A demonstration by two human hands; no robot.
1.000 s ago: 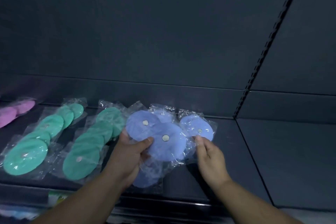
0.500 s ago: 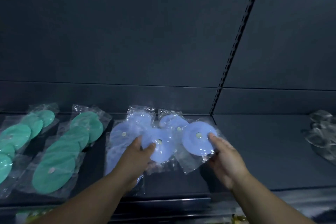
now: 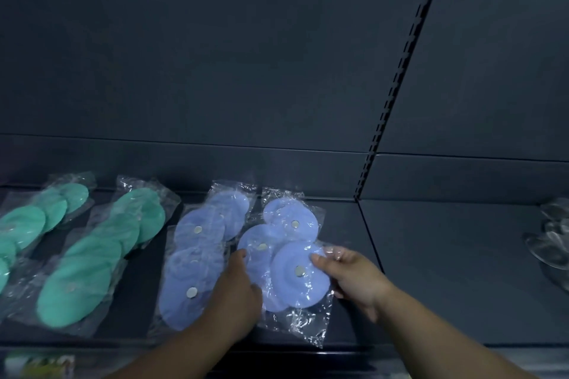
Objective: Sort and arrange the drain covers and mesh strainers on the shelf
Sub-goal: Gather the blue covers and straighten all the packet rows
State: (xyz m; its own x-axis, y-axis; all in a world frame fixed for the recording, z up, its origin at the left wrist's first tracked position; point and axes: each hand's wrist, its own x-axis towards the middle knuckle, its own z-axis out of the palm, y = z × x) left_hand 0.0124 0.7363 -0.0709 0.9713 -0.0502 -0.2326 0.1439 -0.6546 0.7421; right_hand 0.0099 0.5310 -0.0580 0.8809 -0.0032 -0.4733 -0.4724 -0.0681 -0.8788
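Blue round drain covers in clear plastic bags lie in two rows on the dark shelf [image 3: 415, 271]. The left blue row [image 3: 197, 255] runs from back to front. The right blue row [image 3: 289, 224] is shorter. My right hand [image 3: 348, 277] pinches the edge of the nearest blue cover [image 3: 295, 283] in that right row. My left hand [image 3: 237, 289] rests palm down between the two rows, fingertips on a bagged blue cover [image 3: 255, 248]. Two rows of green bagged covers [image 3: 98, 258] lie to the left.
A slotted upright [image 3: 397, 86] splits the shelf's back panel. On the right shelf section, clear bagged mesh strainers [image 3: 554, 237] sit at the frame's edge. A further green row [image 3: 27, 224] lies at far left. The shelf's front lip [image 3: 354, 351] runs under my forearms.
The view shifted right. My right hand drew the nearest blue cover forward and down, forming a second row. My left hand slid to the gap between the rows.
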